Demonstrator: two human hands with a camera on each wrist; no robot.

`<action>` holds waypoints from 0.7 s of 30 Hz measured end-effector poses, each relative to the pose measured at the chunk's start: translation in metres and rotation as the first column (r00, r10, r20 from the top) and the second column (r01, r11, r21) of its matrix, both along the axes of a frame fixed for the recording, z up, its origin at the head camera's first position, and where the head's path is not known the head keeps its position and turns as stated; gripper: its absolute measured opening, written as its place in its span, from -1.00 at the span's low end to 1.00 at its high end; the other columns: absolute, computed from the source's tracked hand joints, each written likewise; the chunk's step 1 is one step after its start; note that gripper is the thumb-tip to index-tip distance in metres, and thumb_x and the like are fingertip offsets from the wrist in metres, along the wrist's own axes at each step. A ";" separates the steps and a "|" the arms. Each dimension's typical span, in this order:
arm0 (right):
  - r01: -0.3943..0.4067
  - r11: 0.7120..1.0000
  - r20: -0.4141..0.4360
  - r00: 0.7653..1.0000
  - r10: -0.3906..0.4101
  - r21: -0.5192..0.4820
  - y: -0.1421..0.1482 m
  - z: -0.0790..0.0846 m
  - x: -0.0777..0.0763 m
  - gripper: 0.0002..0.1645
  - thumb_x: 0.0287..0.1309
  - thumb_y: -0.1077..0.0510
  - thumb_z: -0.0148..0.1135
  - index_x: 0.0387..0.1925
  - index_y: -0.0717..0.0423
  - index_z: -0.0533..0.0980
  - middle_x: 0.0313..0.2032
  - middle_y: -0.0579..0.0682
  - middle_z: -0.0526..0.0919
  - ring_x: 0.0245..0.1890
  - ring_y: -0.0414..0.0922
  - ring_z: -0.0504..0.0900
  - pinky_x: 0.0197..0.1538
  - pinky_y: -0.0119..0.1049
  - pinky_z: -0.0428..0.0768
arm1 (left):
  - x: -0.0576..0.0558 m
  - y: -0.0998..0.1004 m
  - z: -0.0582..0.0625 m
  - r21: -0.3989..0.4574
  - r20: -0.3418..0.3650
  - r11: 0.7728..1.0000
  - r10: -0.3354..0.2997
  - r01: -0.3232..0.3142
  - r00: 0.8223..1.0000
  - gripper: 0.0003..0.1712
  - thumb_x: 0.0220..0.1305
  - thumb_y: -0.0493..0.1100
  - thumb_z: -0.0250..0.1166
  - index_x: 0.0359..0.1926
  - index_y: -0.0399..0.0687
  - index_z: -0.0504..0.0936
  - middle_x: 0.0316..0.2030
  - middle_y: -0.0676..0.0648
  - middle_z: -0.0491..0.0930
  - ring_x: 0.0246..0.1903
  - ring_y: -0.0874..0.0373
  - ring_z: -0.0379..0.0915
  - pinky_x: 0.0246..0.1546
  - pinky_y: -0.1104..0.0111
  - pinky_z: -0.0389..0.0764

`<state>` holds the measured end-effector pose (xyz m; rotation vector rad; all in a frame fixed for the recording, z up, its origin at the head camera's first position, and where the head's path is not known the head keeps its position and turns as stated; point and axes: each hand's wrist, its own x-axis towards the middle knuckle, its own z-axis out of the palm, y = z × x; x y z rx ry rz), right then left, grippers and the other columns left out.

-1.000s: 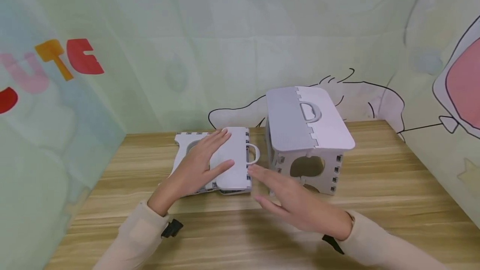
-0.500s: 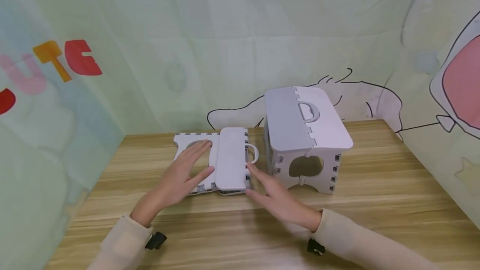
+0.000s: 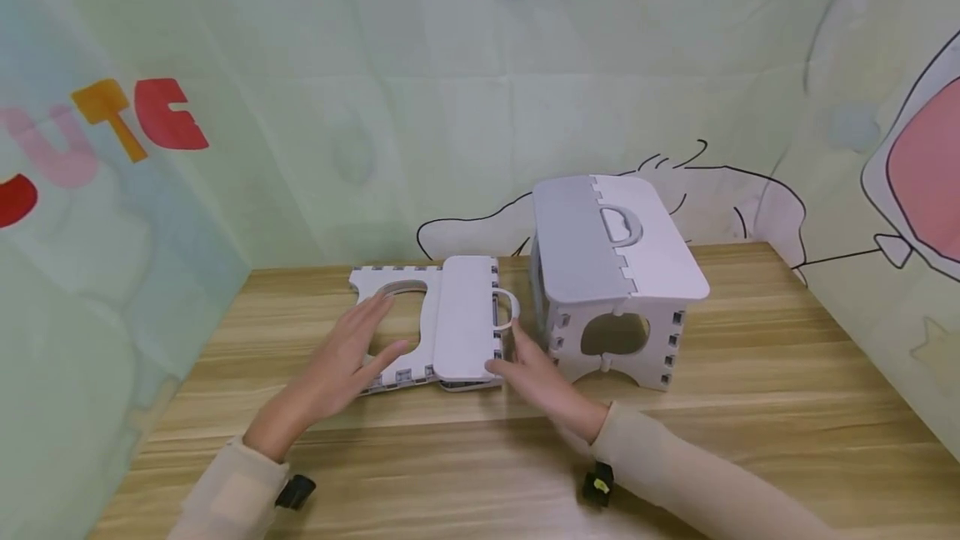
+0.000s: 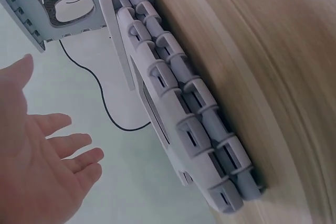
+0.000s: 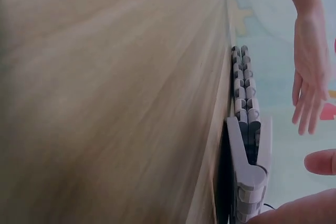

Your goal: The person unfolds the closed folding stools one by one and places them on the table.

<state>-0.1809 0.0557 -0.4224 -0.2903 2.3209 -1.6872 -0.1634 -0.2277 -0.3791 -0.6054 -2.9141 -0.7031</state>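
A white-and-grey folding step stool lies flat and folded on the wooden table, its loop handle pointing right. My left hand, fingers straight and spread, hovers over its left part; the left wrist view shows a gap between that hand and the stool's hinged edge. At the stool's right end is my right hand, with fingers beside the handle and the thumb near the front corner. In the right wrist view, the right thumb stands apart from the stool; whether the fingertips touch it is hidden.
A second folding stool stands unfolded just right of the folded one, close to my right hand. Printed cloth hangs behind and along both sides of the table.
My left hand has drawn back leftward and toward me, off the folded stool's seat panel. The right hand has moved in to the stool's right edge by the handle. Both stools have stayed put.
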 end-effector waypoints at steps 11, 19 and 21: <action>0.192 0.977 0.060 0.980 -0.188 -0.088 -0.024 -0.011 -0.018 0.16 0.19 0.17 0.24 0.52 0.39 -0.30 0.51 0.35 -0.15 0.51 0.16 -0.11 0.50 0.05 -0.06 | 0.007 -0.018 -0.020 -0.091 0.081 0.996 0.033 -0.025 0.996 0.01 0.48 0.27 0.05 0.50 -0.46 -0.04 0.51 -0.42 -0.14 0.48 -0.32 -0.21 0.39 -0.18 0.03; 0.287 0.941 0.062 0.958 -0.280 -0.180 -0.035 -0.016 -0.027 0.08 0.14 0.27 0.12 0.53 0.37 -0.25 0.51 0.34 -0.07 0.51 0.11 -0.06 0.50 -0.01 -0.05 | 0.012 -0.026 -0.029 -0.137 0.116 0.990 0.049 -0.033 0.992 0.05 0.46 0.28 0.06 0.44 -0.60 0.01 0.46 -0.53 -0.11 0.44 -0.42 -0.18 0.38 -0.20 0.04; 0.305 0.927 0.075 0.952 -0.296 -0.220 -0.036 -0.016 -0.029 0.02 0.14 0.30 0.09 0.54 0.36 -0.18 0.50 0.33 0.01 0.49 0.10 0.01 0.49 -0.03 0.01 | 0.012 -0.027 -0.031 -0.141 0.121 0.990 0.045 -0.028 0.992 0.05 0.46 0.28 0.06 0.43 -0.61 0.01 0.45 -0.54 -0.10 0.44 -0.43 -0.18 0.37 -0.20 0.05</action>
